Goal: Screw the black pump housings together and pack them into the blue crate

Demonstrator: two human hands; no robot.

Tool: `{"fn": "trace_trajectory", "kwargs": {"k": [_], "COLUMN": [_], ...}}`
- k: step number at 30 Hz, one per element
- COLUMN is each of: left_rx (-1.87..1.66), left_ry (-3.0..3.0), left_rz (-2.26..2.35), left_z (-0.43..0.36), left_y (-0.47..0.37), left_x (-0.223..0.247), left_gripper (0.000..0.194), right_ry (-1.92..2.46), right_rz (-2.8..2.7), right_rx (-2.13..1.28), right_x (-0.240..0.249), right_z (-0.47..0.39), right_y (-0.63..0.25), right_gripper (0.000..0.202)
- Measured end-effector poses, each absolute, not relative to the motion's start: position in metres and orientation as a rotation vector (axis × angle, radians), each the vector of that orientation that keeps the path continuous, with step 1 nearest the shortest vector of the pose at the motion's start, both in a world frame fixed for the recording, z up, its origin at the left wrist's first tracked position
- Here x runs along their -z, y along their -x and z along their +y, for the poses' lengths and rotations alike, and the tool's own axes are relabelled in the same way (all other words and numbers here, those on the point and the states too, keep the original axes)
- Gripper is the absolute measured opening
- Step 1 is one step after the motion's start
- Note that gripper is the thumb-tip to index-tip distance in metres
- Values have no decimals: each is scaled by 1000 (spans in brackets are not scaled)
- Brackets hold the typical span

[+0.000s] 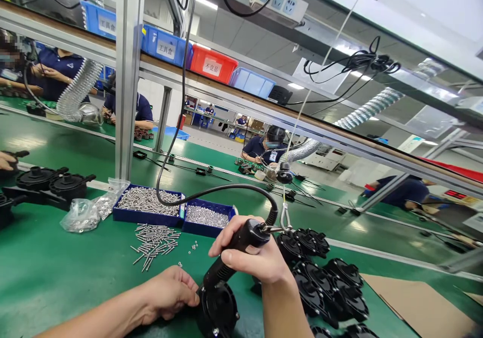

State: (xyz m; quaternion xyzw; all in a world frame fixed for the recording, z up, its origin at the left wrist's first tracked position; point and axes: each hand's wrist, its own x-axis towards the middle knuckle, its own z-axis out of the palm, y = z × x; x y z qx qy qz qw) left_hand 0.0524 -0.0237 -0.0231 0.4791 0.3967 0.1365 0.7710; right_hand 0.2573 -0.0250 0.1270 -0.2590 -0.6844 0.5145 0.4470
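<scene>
My right hand (256, 252) is wrapped round a black corded screwdriver (237, 247), tilted with its lower end at the top edge of a round black housing (218, 310). Bright screw heads show on the housing's rim. My left hand (171, 293) is at the housing's left side, its thumb and fingers pressed together beside the tool's lower end; what they pinch, if anything, is hidden. Loose long screws (156, 242) lie beyond my left hand, and a few small nuts (193, 247) are scattered near them.
Blue trays of screws (147, 221) and nuts (207, 231) stand behind, with a plastic bag (80, 216) to their left. Several black housings (320, 282) and cardboard (418, 303) are at right. The tool's cable (222, 186) loops overhead. People sit across the bench.
</scene>
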Motion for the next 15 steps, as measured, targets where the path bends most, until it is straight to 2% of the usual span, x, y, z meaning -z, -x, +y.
{"fn": "trace_trajectory", "kwargs": {"k": [8,15], "left_rx": [-332,-389], "left_ry": [-1053,-1063], "left_rz": [878,868], "left_z": [-23,-22], "left_y": [-54,-53], "left_x": [28,32], "left_gripper": [22,34], "right_ry": [584,611], "right_rz": [-1728,-1701], "right_rx": [-1400,-1464], "right_x": [-123,-121], "right_z": [-20,-21], "right_y": [-259,-257], "right_gripper": [23,18]}}
